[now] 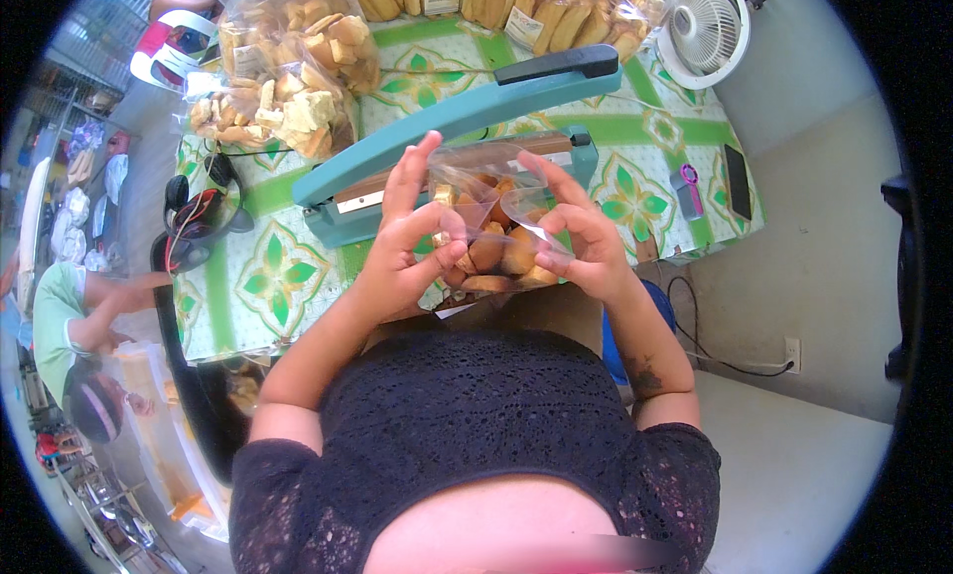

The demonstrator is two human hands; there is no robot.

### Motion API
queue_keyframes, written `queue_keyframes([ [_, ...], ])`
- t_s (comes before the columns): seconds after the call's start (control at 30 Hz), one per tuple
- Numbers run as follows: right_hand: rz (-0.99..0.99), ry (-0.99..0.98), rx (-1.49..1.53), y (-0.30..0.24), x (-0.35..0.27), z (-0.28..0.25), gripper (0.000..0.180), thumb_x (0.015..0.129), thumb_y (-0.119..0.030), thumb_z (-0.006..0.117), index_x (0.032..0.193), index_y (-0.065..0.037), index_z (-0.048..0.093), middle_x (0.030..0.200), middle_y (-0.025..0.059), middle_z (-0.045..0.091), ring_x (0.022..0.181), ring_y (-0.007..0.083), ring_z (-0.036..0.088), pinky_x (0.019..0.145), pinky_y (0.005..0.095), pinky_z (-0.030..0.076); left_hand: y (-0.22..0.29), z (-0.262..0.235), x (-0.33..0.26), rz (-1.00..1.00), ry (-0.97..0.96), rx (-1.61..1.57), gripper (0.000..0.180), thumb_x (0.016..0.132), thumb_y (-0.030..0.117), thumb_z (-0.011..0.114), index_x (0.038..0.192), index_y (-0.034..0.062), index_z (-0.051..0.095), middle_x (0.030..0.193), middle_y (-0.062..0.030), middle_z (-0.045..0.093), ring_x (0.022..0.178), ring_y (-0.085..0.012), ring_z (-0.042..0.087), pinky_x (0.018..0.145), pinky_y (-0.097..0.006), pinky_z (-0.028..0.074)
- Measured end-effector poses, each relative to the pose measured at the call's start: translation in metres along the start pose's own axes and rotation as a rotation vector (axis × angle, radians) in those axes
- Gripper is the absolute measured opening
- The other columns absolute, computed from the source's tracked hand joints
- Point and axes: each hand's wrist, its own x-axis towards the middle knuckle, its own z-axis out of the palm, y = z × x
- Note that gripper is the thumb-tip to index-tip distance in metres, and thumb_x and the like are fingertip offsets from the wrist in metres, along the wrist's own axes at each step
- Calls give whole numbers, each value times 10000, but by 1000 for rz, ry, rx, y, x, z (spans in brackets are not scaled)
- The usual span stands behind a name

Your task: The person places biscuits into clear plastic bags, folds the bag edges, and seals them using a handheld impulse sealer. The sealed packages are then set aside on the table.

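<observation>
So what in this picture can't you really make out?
- Head view: the lower part of the clear bag of biscuits is covered by the left hand and right hand.
- The sealer's bar is partly hidden behind the bag and hands.
- The labels on the far bags of baked goods are too small to make out.
- The person at left is bent and blurred by the fisheye rim.

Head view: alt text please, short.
Both hands, left hand and right hand, hold a clear bag of brown baked pieces by its open top, in front of a teal heat sealer on a green patterned table. More filled bags and a white fan sit behind.
</observation>
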Motion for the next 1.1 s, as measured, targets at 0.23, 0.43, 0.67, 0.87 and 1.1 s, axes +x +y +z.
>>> queue_keyframes([
  [0.23, -7, 142, 465, 19, 4, 7, 333, 844, -275, 616, 1051, -61, 468, 1240, 195, 459, 1170, 280, 441, 1036, 439, 263, -11, -8, 2, 131, -81, -179, 223, 854, 302, 565, 918, 90, 593, 1353, -175, 386, 1309, -329, 263, 1077, -447, 138],
  [0.43, -104, 242, 170, 37, 11, 9, 215, 844, -2, 572, 1051, -23, 519, 999, 112, 594, 1010, 202, 561, 954, 351, 399, -39, 13, 16, 171, 231, -423, 175, 813, -51, 542, 801, 119, 501, 1050, -78, 579, 1027, -215, 543, 1015, -447, 300],
  [0.67, -346, 291, -134, 40, 4, 4, 65, 874, 12, 508, 843, -42, 526, 912, 103, 644, 878, 217, 636, 1007, 503, 348, -32, -1, 21, 412, 83, 206, 10, 727, 139, 638, 720, 138, 630, 904, 0, 624, 964, -205, 582, 1047, -524, 215],
  [0.87, -199, -210, -536, 8, -16, -21, 401, 828, -323, 602, 1096, -26, 566, 1106, 150, 580, 1087, 282, 547, 1073, 555, 167, -3, -19, 2, 304, -179, 330, 659, 609, 641, 678, 994, 107, 649, 1067, -46, 586, 1130, -270, 508, 1018, -652, 100],
  [1.1, -140, -75, -574, -4, -31, 5, 603, 759, -365, 623, 1227, -4, 498, 1235, 167, 467, 1191, 317, 450, 1082, 536, 124, 4, -1, -13, 248, -65, 362, 476, 727, 443, 678, 1050, 95, 648, 1175, -55, 539, 1167, -293, 463, 1023, -624, 137],
])
